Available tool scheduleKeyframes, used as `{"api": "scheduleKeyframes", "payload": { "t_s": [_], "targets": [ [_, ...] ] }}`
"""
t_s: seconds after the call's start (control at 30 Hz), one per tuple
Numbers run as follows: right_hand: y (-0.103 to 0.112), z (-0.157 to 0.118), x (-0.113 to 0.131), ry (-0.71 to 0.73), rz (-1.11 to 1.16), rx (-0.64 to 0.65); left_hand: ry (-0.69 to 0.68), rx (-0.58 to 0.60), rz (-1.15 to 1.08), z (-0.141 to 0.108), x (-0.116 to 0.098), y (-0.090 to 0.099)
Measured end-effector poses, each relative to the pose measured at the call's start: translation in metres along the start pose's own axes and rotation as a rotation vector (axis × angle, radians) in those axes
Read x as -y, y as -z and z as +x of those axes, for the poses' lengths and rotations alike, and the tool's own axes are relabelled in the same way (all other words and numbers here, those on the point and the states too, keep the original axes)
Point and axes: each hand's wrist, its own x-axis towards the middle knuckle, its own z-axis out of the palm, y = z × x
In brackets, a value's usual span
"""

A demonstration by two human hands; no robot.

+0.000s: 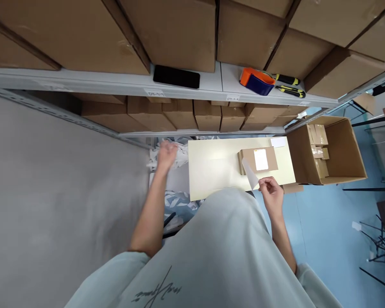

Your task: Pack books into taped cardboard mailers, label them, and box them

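Note:
Blurred by motion, my left hand (167,155) is over a heap of white paper scraps (181,156), left of the pale yellow board (213,169); whether it holds anything is unclear. Between thumb and fingers, my right hand (271,191) pinches a thin translucent white sheet (250,173) at the board's front edge. The sheet's upper tip overlaps the left part of a small brown box (272,158), which lies on the board and bears a white label (261,159). A white slip (278,142) lies behind that box.
A large open carton (343,149) with several small boxes stands to the right. Beyond the board is a grey shelf (208,84) full of brown boxes. On it lie a black phone (176,77), an orange and blue tape dispenser (257,81) and yellow-black cutters (290,91).

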Motion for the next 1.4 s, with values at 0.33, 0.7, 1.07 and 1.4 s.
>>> {"api": "scheduleKeyframes", "payload": {
  "t_s": [0.33,0.7,1.07,1.4],
  "targets": [
    [-0.008,0.012,-0.005,0.534,-0.458,-0.015,0.128,0.602,-0.627,-0.144,-0.073,-0.124],
    [0.018,0.031,-0.048,0.562,-0.442,0.321,0.235,0.401,-0.63,-0.151,-0.097,-0.176],
    [0.086,0.09,-0.105,0.299,-0.23,0.371,0.187,0.322,-0.407,-0.148,-0.115,-0.262],
    [0.126,0.18,-0.157,-0.056,-0.009,0.307,0.189,0.31,-0.308,-0.149,-0.125,-0.318]
  ]
}}
